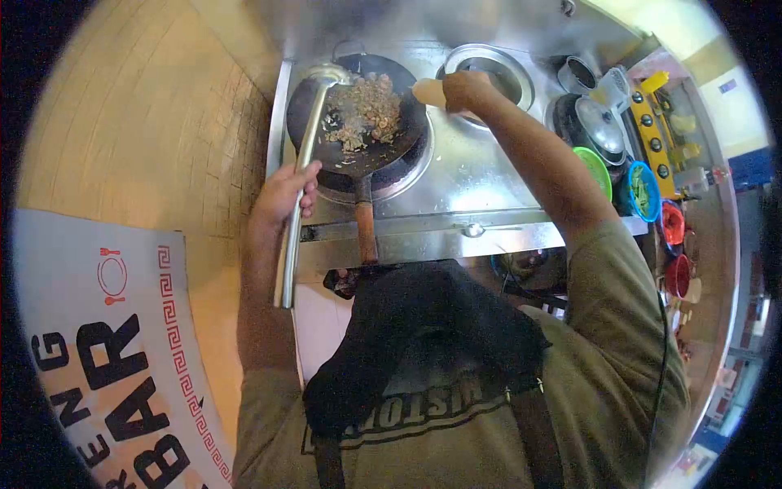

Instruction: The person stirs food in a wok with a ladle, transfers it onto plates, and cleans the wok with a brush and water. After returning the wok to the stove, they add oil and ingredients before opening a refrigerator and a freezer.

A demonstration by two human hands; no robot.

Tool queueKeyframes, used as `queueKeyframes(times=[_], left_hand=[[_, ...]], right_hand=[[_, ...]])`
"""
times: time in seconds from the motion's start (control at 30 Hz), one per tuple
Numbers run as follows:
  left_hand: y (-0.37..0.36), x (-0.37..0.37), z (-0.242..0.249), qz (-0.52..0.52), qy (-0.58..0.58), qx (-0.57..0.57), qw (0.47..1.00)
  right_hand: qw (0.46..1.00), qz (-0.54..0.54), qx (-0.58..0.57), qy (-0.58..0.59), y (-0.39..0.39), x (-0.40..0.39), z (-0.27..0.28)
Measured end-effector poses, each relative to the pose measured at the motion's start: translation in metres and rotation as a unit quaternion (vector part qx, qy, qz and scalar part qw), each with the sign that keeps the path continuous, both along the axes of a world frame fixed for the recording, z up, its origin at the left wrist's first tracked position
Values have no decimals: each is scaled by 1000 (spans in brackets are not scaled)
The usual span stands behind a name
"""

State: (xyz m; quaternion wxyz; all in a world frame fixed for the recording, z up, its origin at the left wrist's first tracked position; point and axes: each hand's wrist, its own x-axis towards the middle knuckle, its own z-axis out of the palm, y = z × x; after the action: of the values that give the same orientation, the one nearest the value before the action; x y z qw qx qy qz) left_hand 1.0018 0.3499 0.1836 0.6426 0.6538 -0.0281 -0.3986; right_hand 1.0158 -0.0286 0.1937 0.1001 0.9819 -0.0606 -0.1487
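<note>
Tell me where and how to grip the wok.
Probably by the brown handle, from the person's side: it juts from the wok toward them, away from the food, with no hand on it. The left hand, nearest it, holds the ladle, so would likely need freeing.

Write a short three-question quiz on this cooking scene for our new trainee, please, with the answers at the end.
1. Fill in the blank: the left hand grips the long handle of a metal ____ whose head is at the far side of the wok.
2. True or false: the right hand holds the wok's wooden handle.
3. What colour is the bowl that holds the cut greens? (a) red (b) blue (c) yellow

Key:
1. Ladle.
2. False; it holds a pale container near the wok's right rim.
3. (b); the blue bowl.
</note>
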Motion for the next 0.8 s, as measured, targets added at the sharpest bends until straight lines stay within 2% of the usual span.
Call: queueKeyframes(times=[0.1,0.23,0.33,0.43,0.5,0.53,0.57,0.6,0.63,0.67,0.7,0.73,0.77,0.8], left_hand=[[5,-25,-11,25,-7,36,999],[8,-38,-30,30,22,1,999],[1,-40,-28,34,3,4,999],[-5,-34,-30,45,-1,-30,999],[-8,-33,-34,61,1,-67,996],[-13,-32,-36,72,1,-85,994],[-19,-31,-36,81,1,-103,991],[-23,-32,-32,97,-8,-75,992],[-28,-35,-25,105,-16,-51,993],[-41,-36,-22,99,-26,-31,994],[-44,-29,-36,75,-34,-27,996],[-49,-22,-57,68,-81,-16,994],[-51,-14,-73,73,-76,-22,994],[-64,-15,-66,88,-56,-21,994]], right_hand=[[1000,-9,9,0,-2,-18,6],[998,-44,26,-36,-7,-31,-13],[997,-57,51,-21,-7,-42,-15],[979,-105,164,-61,-12,-77,-25],[928,-124,301,-180,-28,-110,-60],[897,-107,317,-288,-42,-130,-98],[867,-166,399,-247,-46,-150,-106],[852,-164,373,-329,-59,-167,-146],[767,-188,500,-355,-59,-188,-146],[791,-260,423,-356,-64,-206,-153],[757,-339,414,-374,-78,-220,-180],[751,-337,401,-402,-93,-235,-197],[740,-360,391,-412,-104,-247,-212],[734,-356,393,-424,-105,-255,-209]])
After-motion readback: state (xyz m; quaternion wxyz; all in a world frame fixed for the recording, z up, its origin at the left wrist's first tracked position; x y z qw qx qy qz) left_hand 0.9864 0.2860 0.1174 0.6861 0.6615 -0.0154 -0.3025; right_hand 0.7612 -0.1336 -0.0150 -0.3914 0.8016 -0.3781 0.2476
